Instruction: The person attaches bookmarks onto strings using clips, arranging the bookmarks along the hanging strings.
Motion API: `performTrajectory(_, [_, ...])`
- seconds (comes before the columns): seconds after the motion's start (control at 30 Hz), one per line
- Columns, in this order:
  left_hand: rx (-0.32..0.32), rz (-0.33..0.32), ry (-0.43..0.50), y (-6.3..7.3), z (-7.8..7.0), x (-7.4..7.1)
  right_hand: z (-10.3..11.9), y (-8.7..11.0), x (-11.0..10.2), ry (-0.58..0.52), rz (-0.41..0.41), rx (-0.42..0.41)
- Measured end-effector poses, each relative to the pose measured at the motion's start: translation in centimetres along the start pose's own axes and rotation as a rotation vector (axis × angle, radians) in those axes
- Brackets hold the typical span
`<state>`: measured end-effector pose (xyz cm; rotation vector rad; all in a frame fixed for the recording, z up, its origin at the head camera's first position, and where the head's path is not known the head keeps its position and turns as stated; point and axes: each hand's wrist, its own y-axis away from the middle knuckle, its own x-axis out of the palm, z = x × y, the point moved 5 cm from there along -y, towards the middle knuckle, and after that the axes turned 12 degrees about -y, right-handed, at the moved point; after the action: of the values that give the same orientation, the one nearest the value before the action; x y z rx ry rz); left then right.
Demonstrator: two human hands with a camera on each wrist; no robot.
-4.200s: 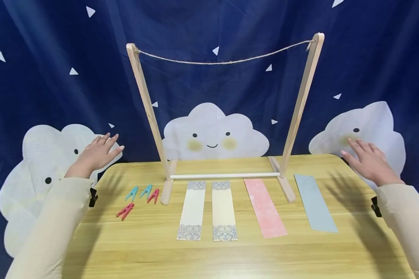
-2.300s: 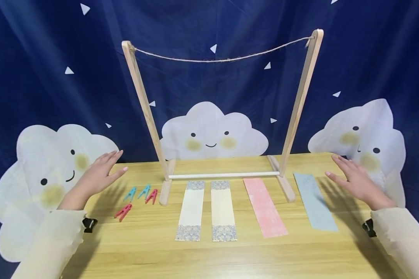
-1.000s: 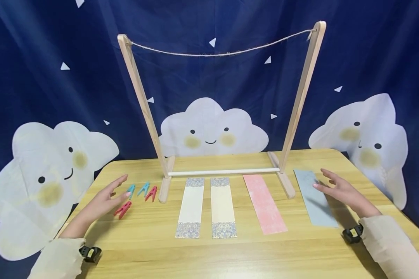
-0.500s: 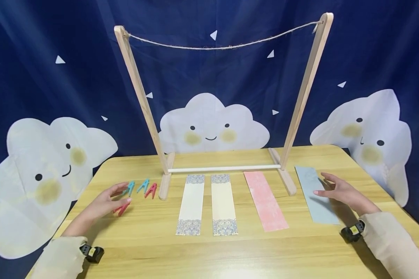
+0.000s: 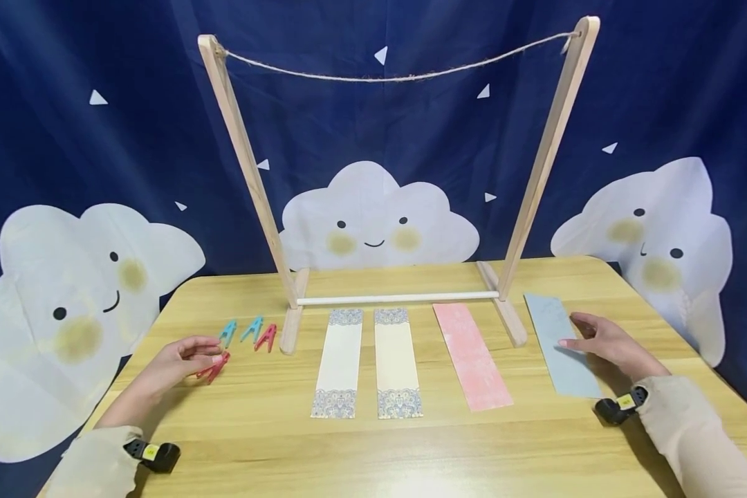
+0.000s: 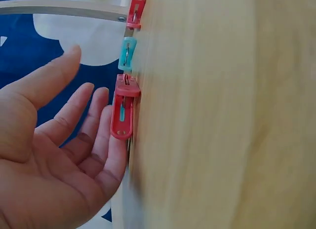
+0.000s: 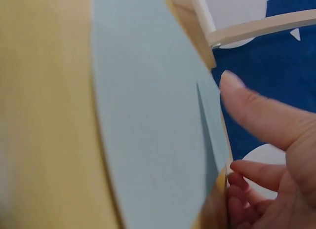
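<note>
My left hand (image 5: 176, 361) is low over the table's left side, at a red clothespin (image 5: 214, 369). In the left wrist view its fingers bend loosely beside that red clothespin (image 6: 122, 110), the thumb held well apart. Just beyond lie two light blue clothespins (image 5: 227, 333) and a second red clothespin (image 5: 265, 337). On the right, my right hand (image 5: 611, 347) reaches the right long edge of a grey-blue strip (image 5: 557, 346). In the right wrist view the fingertips are right at the strip's edge, and the thumb (image 7: 252, 108) is spread away from them.
A wooden frame (image 5: 244, 159) stands at the back, with a sagging twine (image 5: 373, 79) between its posts and a white bar (image 5: 398, 299) low down. Before it lie a white patterned strip (image 5: 338, 360), a cream patterned strip (image 5: 398, 360) and a pink strip (image 5: 473, 356).
Both hands have come down from raised positions beside the table, the left to the clothespins, the right to the grey-blue strip. The head view has shifted slightly. The strips lie as before.
</note>
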<state>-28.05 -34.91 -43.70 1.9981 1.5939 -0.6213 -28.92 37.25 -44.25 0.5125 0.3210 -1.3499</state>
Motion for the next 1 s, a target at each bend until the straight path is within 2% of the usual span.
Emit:
performTrajectory(0.13, [-0.002,0.044,0.084,0.0,0.4,0.0,-0.2,-0.1,0.3,0.000,-0.048,0.010])
performTrajectory(0.33, [0.027,0.090,0.109,-0.1,0.3,0.1,-0.1,0.0,0.5,0.023,-0.120,-0.007])
performTrajectory(0.47, [0.015,0.086,0.079,0.0,0.4,0.3,0.0,0.1,0.4,0.073,-0.159,-0.011])
performTrajectory(0.6, [-0.035,0.058,-0.021,0.5,0.5,0.6,0.2,-0.1,0.5,0.119,-0.191,-0.012])
performTrajectory(0.7, [-0.043,0.054,-0.116,1.0,0.4,0.6,0.4,-0.4,0.8,0.129,-0.202,-0.024])
performTrajectory(0.77, [-0.034,0.060,-0.147,1.4,0.4,0.6,0.6,-0.7,1.1,0.124,-0.204,-0.033])
performTrajectory(0.83, [-0.032,0.059,-0.160,1.5,0.4,0.5,0.8,-0.8,1.2,0.110,-0.201,-0.038])
performTrajectory(1.0, [-0.049,0.063,-0.149,1.0,0.6,0.5,0.3,-0.4,1.1,0.061,-0.207,-0.004])
